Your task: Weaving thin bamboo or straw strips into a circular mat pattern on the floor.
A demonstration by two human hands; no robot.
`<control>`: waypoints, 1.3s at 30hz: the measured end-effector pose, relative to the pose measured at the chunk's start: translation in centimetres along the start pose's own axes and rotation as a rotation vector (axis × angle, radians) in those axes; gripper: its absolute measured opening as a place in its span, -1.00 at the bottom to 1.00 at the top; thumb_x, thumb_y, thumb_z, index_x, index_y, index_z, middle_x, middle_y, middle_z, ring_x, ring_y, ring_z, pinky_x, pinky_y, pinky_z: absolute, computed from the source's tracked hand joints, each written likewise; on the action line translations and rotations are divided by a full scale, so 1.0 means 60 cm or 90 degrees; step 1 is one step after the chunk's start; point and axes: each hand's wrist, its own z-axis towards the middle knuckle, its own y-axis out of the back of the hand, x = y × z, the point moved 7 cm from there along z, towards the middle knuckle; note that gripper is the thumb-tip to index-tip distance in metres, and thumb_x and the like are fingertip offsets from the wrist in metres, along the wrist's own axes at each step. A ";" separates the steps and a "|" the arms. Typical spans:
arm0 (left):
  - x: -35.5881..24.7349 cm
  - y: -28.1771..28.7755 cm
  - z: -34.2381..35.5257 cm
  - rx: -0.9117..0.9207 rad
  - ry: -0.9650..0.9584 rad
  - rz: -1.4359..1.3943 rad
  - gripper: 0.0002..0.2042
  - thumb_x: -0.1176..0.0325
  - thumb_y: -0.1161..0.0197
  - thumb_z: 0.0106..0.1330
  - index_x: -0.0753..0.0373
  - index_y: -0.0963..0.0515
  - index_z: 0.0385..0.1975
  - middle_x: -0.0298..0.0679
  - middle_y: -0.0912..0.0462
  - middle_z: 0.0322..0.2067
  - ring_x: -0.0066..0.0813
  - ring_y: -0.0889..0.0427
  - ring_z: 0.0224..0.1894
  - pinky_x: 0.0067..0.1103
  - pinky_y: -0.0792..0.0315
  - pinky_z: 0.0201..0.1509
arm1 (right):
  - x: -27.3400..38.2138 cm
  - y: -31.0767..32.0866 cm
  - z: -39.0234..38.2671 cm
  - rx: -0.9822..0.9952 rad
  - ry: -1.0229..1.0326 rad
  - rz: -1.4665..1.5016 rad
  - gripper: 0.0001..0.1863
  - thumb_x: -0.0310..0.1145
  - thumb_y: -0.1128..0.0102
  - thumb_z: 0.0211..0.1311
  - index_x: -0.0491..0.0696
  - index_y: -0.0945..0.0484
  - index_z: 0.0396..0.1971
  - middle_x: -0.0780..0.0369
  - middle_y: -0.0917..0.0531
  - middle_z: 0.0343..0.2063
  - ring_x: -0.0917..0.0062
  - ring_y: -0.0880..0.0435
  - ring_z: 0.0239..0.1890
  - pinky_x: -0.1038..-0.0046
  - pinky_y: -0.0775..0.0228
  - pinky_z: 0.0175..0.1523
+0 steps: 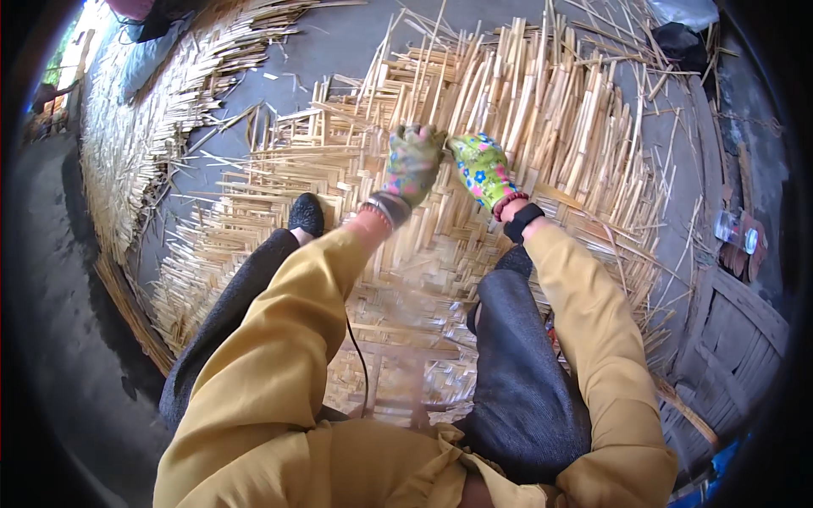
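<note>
Woven mat (436,220) is being worked over by two gloved hands. Left hand (415,161) is being held over the mat's far half; right hand (480,169) is being held just to the right of it, over the same part.

Fingers: left ones are being curled down toward the weave, but detail is being lost to blur. Right ones are being bent in toward the left hand, tips close to it. Whether a strip is being gripped by either: can't tell.

Key relation: long pale strips (546,110) are being left unwoven along the mat's far and far-right edge. They're being seen ahead and to the right of the fingertips, long axis running away from the body, slightly fanned. Right hand is being placed nearer the main bunch. Crosswise strips (271,167) are being shown at the mat's left edge, roughly square to those.

Left shoe (306,216) is being rested on the mat's left half, right shoe (513,261) on its right half. Second mat (140,144) is being seen left of the first.
</note>
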 end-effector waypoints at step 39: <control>0.210 0.019 0.009 0.165 0.327 -0.368 -0.73 0.18 -0.27 -0.06 0.29 -0.58 -0.50 -0.07 -0.57 -0.61 -0.27 -0.56 -0.53 -0.48 -0.40 -0.40 | -0.035 -0.053 0.021 0.091 -0.422 0.025 -0.82 -0.28 0.03 -0.02 -0.07 -0.42 -0.48 0.07 -0.54 -0.57 0.19 -0.53 -0.49 0.25 -0.33 -0.45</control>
